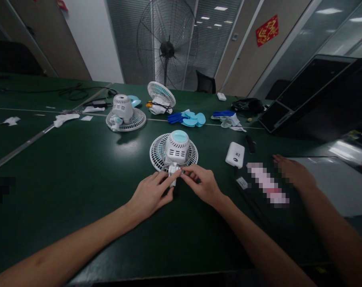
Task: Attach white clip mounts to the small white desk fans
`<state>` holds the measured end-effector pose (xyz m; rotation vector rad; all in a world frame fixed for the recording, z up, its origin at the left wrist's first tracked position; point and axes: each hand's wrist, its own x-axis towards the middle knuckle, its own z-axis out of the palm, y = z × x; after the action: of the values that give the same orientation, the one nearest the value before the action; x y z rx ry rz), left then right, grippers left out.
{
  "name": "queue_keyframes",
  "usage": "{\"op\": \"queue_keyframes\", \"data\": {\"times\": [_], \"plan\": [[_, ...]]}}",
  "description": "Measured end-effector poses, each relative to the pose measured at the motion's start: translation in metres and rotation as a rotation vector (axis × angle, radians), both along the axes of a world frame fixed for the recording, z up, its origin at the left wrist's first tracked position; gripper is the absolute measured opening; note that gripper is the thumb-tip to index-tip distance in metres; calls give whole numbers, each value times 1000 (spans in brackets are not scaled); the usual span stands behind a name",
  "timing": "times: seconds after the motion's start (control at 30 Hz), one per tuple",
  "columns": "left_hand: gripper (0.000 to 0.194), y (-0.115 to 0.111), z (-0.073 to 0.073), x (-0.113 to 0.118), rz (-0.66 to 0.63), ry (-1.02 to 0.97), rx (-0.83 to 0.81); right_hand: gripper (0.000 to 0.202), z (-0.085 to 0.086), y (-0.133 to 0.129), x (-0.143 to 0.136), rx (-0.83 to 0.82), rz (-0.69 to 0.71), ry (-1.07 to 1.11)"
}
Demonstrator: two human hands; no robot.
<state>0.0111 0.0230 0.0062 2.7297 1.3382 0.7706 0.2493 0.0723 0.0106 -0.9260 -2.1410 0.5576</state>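
A small white electric fan (177, 152) with a light-blue cap lies grille-down on the green table in front of me. Its white neck joint (174, 170) points toward me. My left hand (151, 192) is closed on that joint, with the index finger along it and the thumb below. On the other side, my right hand (203, 182) has thumb and index finger pinched together at the joint's right edge. Whatever small part is between those fingertips is too small to make out.
Behind stand a second face-down fan (122, 109) and a third fan (161, 99) tilted up. Light-blue fan blades (194, 118) and blue gloves (225, 115) lie nearby. To the right are a white box-like device (235, 154), another person's hand (294, 171) and a large black case (306, 99).
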Motion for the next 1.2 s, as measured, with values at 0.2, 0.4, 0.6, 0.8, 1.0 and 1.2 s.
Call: {"op": "queue_keyframes", "data": {"times": [0.2, 0.4, 0.6, 0.8, 1.0, 1.2], "plan": [[59, 0, 2, 1, -4, -9, 1, 18, 1, -2, -3, -91, -30, 73], [60, 1, -1, 0, 2, -7, 17, 19, 1, -3, -7, -292, -36, 181], [61, 0, 0, 0, -3, -7, 1, 26, -4, -2, -10, -395, -54, 233], [61, 1, -2, 0, -11, -14, -1, 28, -3, -2, -9, -419, -51, 233], [62, 1, -3, -1, -11, -7, -9, 32, -3, -1, -10, -438, -53, 242], [63, 1, -3, -1, -7, 1, -9, 36, -2, -2, -10, -475, -57, 254]]}}
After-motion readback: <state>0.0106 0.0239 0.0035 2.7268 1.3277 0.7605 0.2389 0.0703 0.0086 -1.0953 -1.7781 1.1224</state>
